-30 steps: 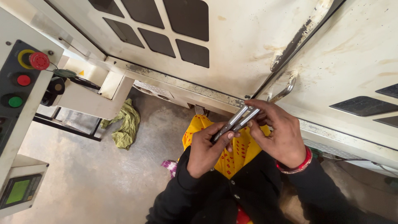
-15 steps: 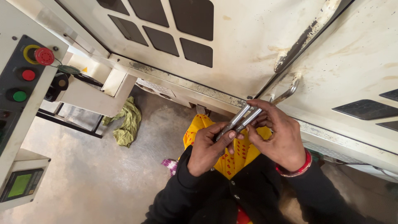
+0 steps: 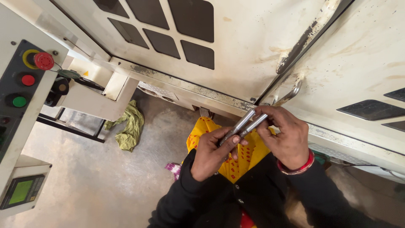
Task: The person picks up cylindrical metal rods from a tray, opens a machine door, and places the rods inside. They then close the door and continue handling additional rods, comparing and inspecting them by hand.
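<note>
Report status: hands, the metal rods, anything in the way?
Left hand and right hand both gripping two metal rods, held side by side. Machine door handle just behind the rods, not touching.

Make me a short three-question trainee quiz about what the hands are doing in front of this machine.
1. True or false: both hands grip the metal rods.
2. Which hand wears the red bangle? A. left hand B. right hand C. neither
3. What lies crumpled on the floor beneath the control panel?

Key
1. True: the left hand holds the lower ends and the right hand the upper ends.
2. B
3. A green rag.
</note>
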`<state>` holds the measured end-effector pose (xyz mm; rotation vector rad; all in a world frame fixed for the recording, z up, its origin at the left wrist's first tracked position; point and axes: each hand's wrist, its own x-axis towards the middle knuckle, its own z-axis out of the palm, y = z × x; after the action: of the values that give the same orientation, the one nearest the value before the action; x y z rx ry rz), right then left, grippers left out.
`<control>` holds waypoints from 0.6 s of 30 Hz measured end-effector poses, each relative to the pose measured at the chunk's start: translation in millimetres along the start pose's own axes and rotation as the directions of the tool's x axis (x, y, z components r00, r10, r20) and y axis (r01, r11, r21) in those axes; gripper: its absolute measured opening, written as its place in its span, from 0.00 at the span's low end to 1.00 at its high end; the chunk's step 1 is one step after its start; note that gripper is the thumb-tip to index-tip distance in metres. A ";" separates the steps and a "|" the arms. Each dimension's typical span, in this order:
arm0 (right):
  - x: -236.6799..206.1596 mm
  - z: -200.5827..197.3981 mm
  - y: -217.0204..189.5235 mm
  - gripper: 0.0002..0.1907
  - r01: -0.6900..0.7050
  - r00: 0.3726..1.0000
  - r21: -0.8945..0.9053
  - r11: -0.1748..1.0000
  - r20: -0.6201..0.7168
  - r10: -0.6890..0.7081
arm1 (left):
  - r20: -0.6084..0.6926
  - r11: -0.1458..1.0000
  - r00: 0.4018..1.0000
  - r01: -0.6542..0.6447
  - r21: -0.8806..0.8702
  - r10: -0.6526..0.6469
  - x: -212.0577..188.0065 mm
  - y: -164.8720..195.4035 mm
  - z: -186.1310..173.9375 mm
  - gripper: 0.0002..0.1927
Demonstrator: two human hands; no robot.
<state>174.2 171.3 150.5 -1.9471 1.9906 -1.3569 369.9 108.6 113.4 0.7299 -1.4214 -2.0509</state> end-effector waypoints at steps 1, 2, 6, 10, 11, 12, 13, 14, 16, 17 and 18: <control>1.2 -1.4 -0.5 0.19 -0.023 0.999 0.024 0.999 0.034 0.022 | 0.007 1.000 1.000 -0.022 -0.020 0.022 0.4 0.4 0.1 0.16; 1.6 -4.4 -2.4 0.21 -0.048 0.997 0.048 0.998 0.069 0.045 | 0.012 0.998 0.999 -0.042 -0.039 0.042 1.1 0.7 0.2 0.16; 7.3 -12.9 -13.7 0.26 -0.132 0.984 0.135 0.982 0.138 0.113 | 0.004 0.998 0.999 -0.047 -0.045 0.047 3.1 0.5 1.6 0.17; 14.3 -18.8 -24.7 0.30 -0.130 0.977 0.163 0.978 0.189 0.098 | -0.030 0.994 0.994 -0.106 -0.014 0.106 3.8 -0.1 5.4 0.15; 15.6 -19.0 -27.0 0.30 -0.119 0.978 0.163 0.979 0.189 0.087 | -0.048 0.994 0.993 -0.110 0.006 0.110 3.4 0.2 6.6 0.15; 16.4 -19.1 -29.1 0.30 -0.106 0.979 0.164 0.981 0.189 0.074 | -0.068 0.993 0.991 -0.114 0.026 0.116 3.1 0.8 7.9 0.15; 16.6 -19.3 -30.7 0.30 -0.085 0.982 0.168 0.982 0.184 0.053 | -0.073 0.992 0.991 -0.112 0.051 0.115 3.3 1.7 9.2 0.14; 15.9 -19.2 -32.5 0.30 -0.064 0.983 0.173 0.983 0.179 0.032 | -0.079 0.991 0.990 -0.109 0.075 0.115 3.0 2.8 10.4 0.14; 14.8 -17.6 -33.8 0.29 -0.018 0.986 0.155 0.988 0.169 -0.008 | -0.097 0.982 0.987 -0.114 0.153 0.130 1.6 6.1 11.9 0.13; 14.2 -16.4 -33.7 0.29 0.007 0.986 0.131 0.991 0.162 -0.028 | -0.105 0.970 0.984 -0.123 0.208 0.147 0.8 8.0 12.4 0.12; 13.4 -15.3 -33.3 0.29 0.031 0.987 0.107 0.994 0.155 -0.048 | -0.112 0.956 0.980 -0.130 0.262 0.164 -0.1 10.1 12.8 0.11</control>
<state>188.8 174.1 186.6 -1.9892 1.7837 -1.2448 362.3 114.0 126.7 0.8209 -1.6267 -1.6939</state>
